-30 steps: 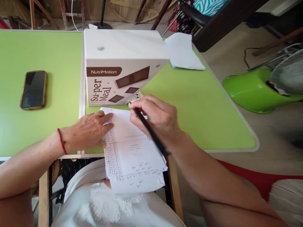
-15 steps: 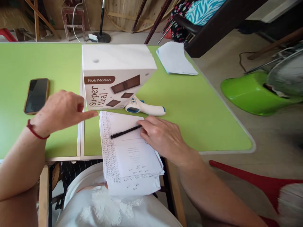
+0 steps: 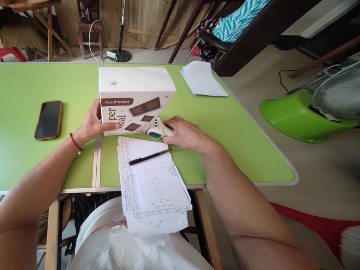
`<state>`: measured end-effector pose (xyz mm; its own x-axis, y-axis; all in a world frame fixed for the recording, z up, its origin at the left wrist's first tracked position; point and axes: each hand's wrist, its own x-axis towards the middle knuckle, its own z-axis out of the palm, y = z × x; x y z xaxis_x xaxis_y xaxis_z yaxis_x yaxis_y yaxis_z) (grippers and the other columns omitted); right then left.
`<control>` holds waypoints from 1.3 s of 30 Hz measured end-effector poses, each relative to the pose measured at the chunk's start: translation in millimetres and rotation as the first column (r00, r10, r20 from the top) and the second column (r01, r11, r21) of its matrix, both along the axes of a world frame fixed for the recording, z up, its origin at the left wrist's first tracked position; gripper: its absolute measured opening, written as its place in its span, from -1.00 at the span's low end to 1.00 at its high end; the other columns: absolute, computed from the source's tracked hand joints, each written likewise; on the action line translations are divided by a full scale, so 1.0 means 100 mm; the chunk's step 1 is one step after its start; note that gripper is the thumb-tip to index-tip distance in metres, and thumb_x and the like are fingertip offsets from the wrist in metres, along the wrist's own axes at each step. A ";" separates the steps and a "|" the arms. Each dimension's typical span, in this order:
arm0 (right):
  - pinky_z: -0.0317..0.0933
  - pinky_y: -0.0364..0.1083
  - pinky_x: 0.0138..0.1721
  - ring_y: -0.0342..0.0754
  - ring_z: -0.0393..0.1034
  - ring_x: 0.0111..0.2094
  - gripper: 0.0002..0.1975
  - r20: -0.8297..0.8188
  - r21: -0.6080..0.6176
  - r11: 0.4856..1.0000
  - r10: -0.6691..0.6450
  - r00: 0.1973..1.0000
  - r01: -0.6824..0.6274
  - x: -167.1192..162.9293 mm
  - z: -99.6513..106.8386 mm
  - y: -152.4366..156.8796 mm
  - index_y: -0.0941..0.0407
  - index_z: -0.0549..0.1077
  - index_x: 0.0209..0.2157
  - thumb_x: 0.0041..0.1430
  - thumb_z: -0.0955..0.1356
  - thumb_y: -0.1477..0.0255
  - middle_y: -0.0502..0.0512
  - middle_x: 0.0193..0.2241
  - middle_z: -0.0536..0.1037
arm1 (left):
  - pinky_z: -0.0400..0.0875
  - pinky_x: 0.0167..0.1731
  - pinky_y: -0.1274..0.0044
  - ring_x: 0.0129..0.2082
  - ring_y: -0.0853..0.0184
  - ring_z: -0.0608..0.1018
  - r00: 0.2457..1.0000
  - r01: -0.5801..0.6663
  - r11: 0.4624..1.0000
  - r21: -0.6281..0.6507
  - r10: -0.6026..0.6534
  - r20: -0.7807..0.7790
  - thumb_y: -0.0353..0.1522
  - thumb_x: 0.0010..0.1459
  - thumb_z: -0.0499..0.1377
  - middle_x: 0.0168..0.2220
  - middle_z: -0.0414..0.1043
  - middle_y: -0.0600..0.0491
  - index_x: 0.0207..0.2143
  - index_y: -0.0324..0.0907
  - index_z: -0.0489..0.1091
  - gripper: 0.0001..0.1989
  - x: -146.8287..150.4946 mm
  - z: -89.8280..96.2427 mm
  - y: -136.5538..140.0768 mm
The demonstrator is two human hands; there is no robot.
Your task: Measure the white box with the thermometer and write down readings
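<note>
A white NutriMotion box (image 3: 137, 80) stands on the green table. My left hand (image 3: 91, 122) grips its lower left corner, thumb across the printed front and fingers round the left side. My right hand (image 3: 184, 133) is closed round the handle of a white and blue infrared thermometer (image 3: 156, 128), which lies against the box's lower right. Most of the handle is hidden under my fingers. Just in front, a black pen (image 3: 150, 156) rests on a stack of written paper sheets (image 3: 154, 183), which overhangs the table's near edge.
A phone (image 3: 48, 120) in a brown case lies on the left of the green table (image 3: 239, 150). Folded white papers (image 3: 204, 78) sit at the far right corner. Beyond the right edge is a green plastic stool (image 3: 292, 116) on the floor.
My left hand has moved right and taken hold of the box's corner. My right hand has left the pen, moved up and closed round the thermometer's handle. The pen stays on the papers.
</note>
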<state>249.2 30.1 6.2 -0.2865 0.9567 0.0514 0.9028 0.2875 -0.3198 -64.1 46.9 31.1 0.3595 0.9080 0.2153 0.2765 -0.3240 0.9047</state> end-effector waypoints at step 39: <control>0.11 -0.10 -0.45 -0.17 0.17 -0.52 -0.77 -0.860 -0.478 0.807 -0.510 0.001 -0.346 -0.98 0.07 -1.61 0.06 0.36 -0.44 0.00 0.45 0.27 -0.08 -0.55 0.34 | 0.50 -0.26 0.45 -0.21 0.18 0.57 0.946 0.322 0.905 -0.278 -0.316 0.069 -0.24 0.00 0.38 -0.17 0.54 -0.10 -0.12 -0.27 0.39 -0.56 0.26 0.28 -0.49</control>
<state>151.4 -131.4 12.8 -0.2835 0.9334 -0.2200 -0.3990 -0.3234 -0.8580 -38.3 -1.7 58.8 0.6385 0.7694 -0.0215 0.1802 -0.1223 0.9760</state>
